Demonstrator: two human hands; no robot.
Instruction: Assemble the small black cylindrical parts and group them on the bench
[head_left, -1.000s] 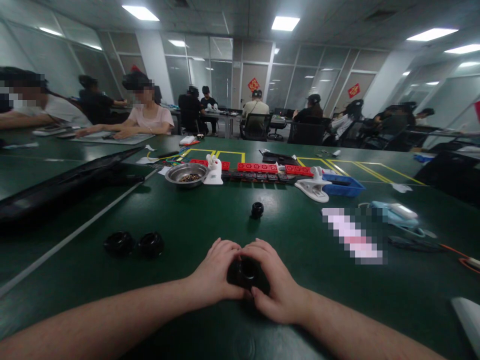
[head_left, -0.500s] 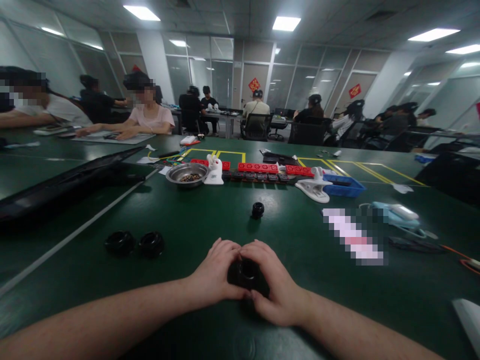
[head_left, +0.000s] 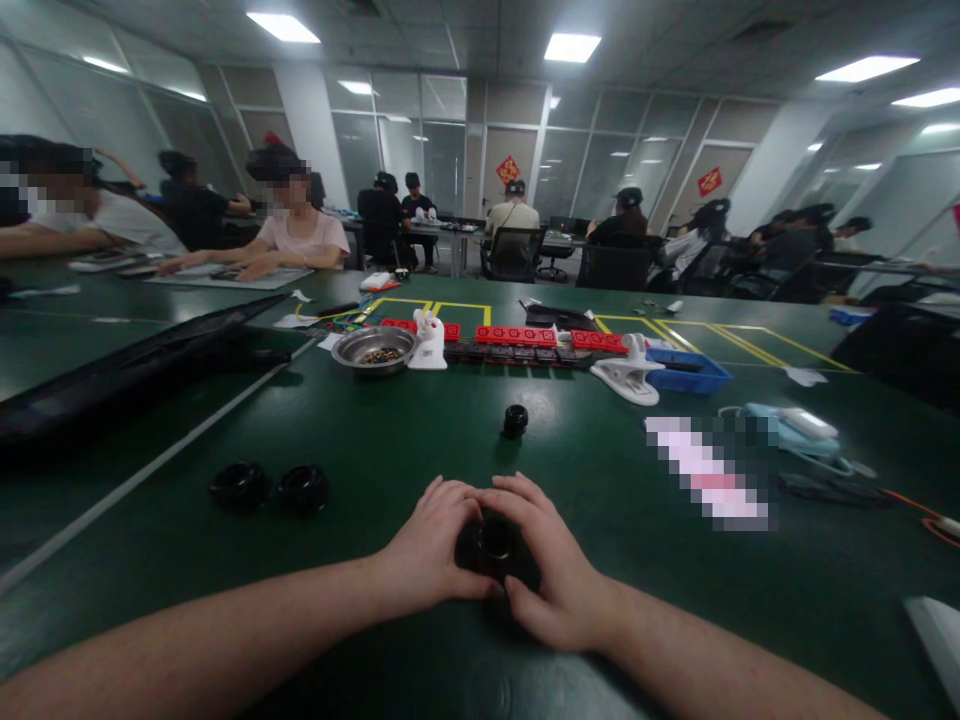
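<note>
A black ring-shaped part (head_left: 495,540) with a round hole in its top is held between my two hands, low over the green table (head_left: 360,430). My left hand (head_left: 429,545) curves round its left side, thumb at the near edge. From the right, my right hand (head_left: 553,565) wraps it, with the fingertips meeting those of the left hand at the far side. Much of the part is hidden by my fingers. Ahead of my hands stands a smaller black fitting (head_left: 515,421). Two black rings, a left one (head_left: 240,486) and a right one (head_left: 302,488), lie side by side to the left.
A metal bowl (head_left: 375,350) of small pieces stands beside a white clamp stand (head_left: 429,342). Red blocks (head_left: 517,336) form a row ahead, with a blue tray (head_left: 688,372) at their right. A long black object (head_left: 142,370) lies left. Several people sit beyond.
My right hand's fingers and thumb have shifted slightly on the black ring-shaped part, its index finger straightening a little. My left hand has stayed in place.
</note>
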